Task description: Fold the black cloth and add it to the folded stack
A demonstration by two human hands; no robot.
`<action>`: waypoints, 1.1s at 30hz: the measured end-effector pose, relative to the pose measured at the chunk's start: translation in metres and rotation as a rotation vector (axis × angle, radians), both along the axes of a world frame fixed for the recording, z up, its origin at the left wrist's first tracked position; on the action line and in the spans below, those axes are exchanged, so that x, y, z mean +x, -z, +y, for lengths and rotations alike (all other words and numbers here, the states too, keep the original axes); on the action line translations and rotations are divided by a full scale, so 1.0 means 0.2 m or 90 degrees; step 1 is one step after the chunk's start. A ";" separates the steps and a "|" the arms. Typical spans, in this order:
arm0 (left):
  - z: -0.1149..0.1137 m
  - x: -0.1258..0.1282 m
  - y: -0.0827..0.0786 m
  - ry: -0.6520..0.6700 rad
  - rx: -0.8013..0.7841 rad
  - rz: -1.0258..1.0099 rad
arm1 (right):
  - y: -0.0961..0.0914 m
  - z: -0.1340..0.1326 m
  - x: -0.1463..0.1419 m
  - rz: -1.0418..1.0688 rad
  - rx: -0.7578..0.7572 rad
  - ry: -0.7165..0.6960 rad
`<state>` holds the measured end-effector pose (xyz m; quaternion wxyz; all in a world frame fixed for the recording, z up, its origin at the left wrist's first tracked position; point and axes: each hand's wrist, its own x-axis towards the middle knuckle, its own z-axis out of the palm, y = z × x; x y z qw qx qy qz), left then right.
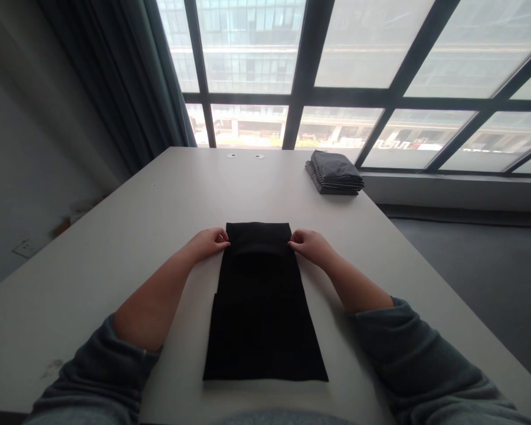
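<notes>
Pale table point(115, 236): left hand point(212, 241), right hand point(307, 243) pinch black cloth point(263, 307) far corners; folded dark stack point(336, 172) well apart.

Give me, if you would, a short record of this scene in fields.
table: pale, long, runs up to the window
cloth: black, lies flat and lengthwise in front of the person
left hand: fingers pinch the cloth's far left corner
right hand: fingers pinch its far right corner
stack: folded dark clothes, far right of the table, apart from the cloth
curtain: dark, left of the window
</notes>
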<state>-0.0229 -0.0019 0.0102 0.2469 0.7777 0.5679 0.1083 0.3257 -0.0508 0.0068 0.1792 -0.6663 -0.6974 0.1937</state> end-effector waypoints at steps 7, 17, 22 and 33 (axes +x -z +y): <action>-0.01 -0.03 -0.01 0.016 0.003 0.054 | 0.03 0.01 0.03 -0.040 0.023 -0.073; -0.01 0.20 0.05 -0.142 0.182 0.015 | 0.10 0.15 0.03 0.040 0.274 -0.099; 0.01 0.32 0.13 -0.098 0.196 0.039 | 0.13 0.17 -0.02 0.018 0.191 -0.146; 0.02 0.34 0.28 -0.005 0.150 0.056 | 0.21 0.12 -0.11 -0.121 -0.002 -0.193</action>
